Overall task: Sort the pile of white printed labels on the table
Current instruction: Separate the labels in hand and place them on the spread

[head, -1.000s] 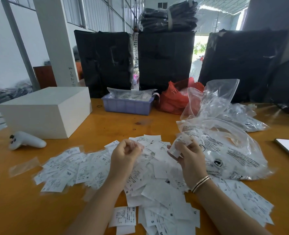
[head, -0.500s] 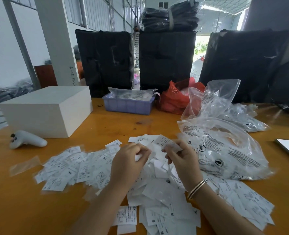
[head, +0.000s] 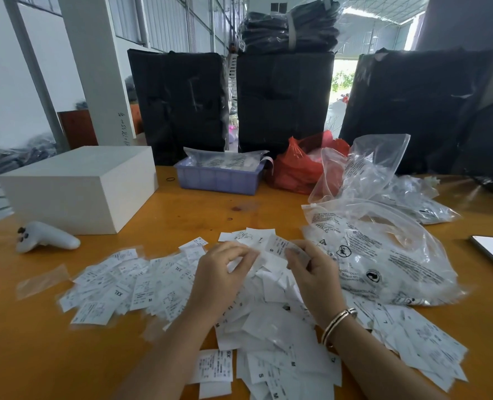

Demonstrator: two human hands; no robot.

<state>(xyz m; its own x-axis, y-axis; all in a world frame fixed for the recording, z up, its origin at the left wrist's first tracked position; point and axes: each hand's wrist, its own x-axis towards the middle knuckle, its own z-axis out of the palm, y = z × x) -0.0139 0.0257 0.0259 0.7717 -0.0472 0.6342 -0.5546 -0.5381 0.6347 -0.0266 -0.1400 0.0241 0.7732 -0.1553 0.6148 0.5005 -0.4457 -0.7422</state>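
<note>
The pile of white printed labels (head: 271, 307) sprawls across the near part of the orange table (head: 181, 209), its long axis running left to right, the slips lying flat at every angle. A label marked S (head: 278, 246) is lifted above the pile's far edge, tilted, its top end pointing away to the right. The right hand (head: 314, 274) pinches it, fingers curled, 1 bangle (head: 337, 323) at the wrist. The left hand (head: 220, 277) hovers palm down just beside it, fingers curled over the slips; I cannot tell what its grip holds. A printed clear plastic bag (head: 384, 255) crowds the pile's right side. A white box (head: 77, 186) and a white controller (head: 46, 237) sit left, a lilac tray (head: 219, 179) and a red bag (head: 294, 166) beyond.
</note>
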